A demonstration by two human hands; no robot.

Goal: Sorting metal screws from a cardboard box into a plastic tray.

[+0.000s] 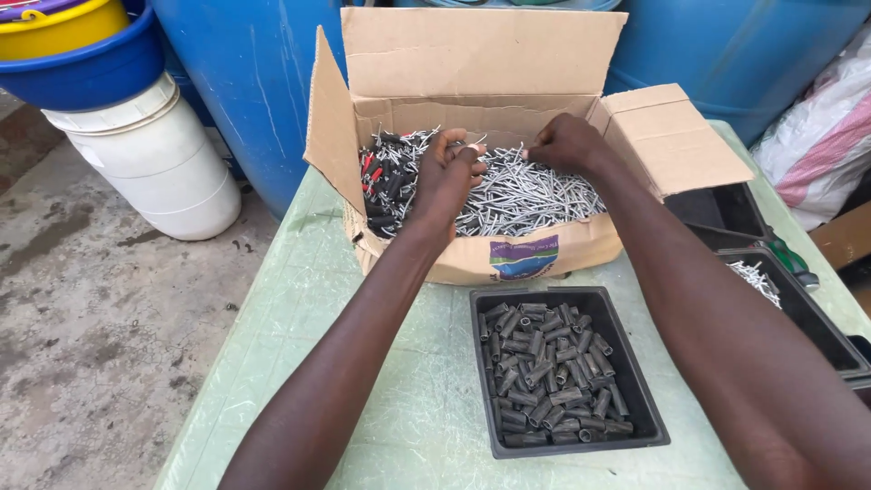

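Green table [381,363], cardboard box [481,54] of nails [535,195], left hand [446,177] and right hand [567,145] fingers pinched together on nails

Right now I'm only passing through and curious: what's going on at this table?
A person has both hands in an open cardboard box of metal nails and dark pieces. The left hand and right hand pinch something small together over the pile; what it is can't be told. In front, a black tray holds dark sleeves on a green table.
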